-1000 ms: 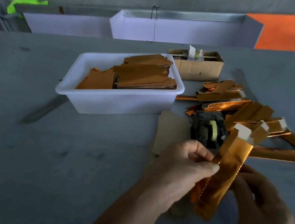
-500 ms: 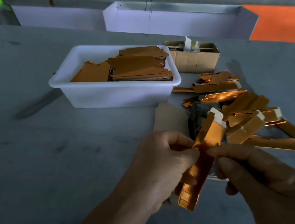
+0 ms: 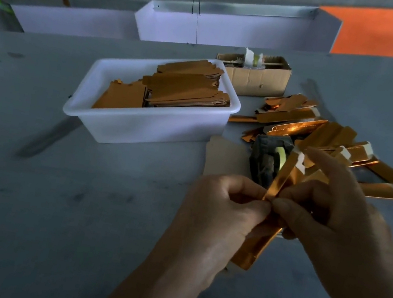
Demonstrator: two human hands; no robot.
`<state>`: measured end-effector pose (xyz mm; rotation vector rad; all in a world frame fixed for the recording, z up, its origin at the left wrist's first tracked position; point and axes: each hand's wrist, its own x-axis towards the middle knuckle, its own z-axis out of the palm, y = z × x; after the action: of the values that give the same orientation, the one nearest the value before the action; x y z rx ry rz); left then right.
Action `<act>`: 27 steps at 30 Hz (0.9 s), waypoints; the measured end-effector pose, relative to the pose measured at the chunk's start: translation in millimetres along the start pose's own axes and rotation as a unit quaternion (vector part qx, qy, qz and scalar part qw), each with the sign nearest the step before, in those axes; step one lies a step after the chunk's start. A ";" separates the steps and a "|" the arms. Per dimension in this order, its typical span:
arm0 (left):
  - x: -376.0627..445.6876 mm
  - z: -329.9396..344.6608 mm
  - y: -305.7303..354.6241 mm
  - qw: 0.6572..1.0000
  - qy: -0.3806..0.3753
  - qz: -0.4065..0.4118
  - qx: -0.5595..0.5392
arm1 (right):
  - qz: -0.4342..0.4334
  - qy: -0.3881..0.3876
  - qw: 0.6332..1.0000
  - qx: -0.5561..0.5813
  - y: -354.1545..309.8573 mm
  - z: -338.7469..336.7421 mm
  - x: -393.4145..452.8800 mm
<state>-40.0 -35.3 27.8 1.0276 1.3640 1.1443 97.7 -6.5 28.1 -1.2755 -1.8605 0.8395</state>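
Two hands: left (image 3: 215, 212), right (image 3: 339, 226); one held gold carton (image 3: 281, 177); one tub (image 3: 141, 128); one cardboard box (image 3: 257, 83); one tape dispenser (image 3: 264, 158)

Shiny gold carton (image 3: 280, 179), white tub (image 3: 146, 127) w/ brown flats (image 3: 185, 89), grey table (image 3: 49, 201).

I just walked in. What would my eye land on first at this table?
The shiny gold carton glints most, pinched in the foreground between the left hand and the right hand. Behind it to the right lies a loose pile of gold cartons, and to the left a white tub holds stacks of flat blanks.
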 end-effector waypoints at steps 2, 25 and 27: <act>-0.2 -1.8 1.6 1.000 -0.019 -0.010 -0.005 | 0.013 0.001 1.000 0.000 -0.6 1.3 0.2; -11.7 18.5 -21.2 0.975 0.165 0.103 0.106 | 0.073 0.033 0.980 -0.180 -7.3 9.5 -7.2; -13.0 15.3 -20.4 0.978 0.166 0.103 0.076 | 0.070 0.049 0.978 -0.192 -5.9 5.1 -6.2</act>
<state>-23.3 -50.2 9.9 1.1442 1.6575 1.4321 92.2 -14.7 29.1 -1.6688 -1.9305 0.4868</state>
